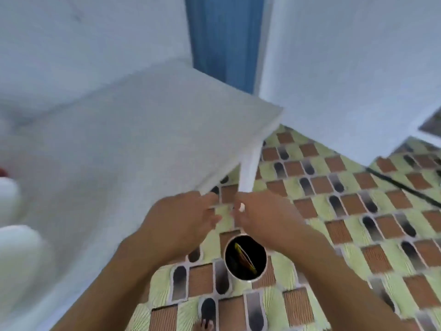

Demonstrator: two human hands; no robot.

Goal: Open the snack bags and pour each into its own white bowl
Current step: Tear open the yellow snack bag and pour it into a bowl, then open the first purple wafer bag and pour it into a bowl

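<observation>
The frame is motion-blurred. My left hand [191,216] and my right hand [260,218] hang close together, fingertips almost meeting, just past the corner of the white table [148,130]. Both have loosely curled fingers and neither holds a bag. A small pale spot shows at my right fingertips; the blur hides what it is. Directly below the hands a black round bin [245,258] stands on the floor with a yellow and red snack wrapper [245,259] inside. Two white bowls [19,254] [7,197] sit blurred at the table's left edge, their contents hidden.
A red object [2,172] peeks in at the far left of the table. The white table leg [249,168] stands just beyond my hands. The patterned tile floor [346,223] spreads to the right, with a dark cable [405,187] across it. A blue door [226,41] is behind.
</observation>
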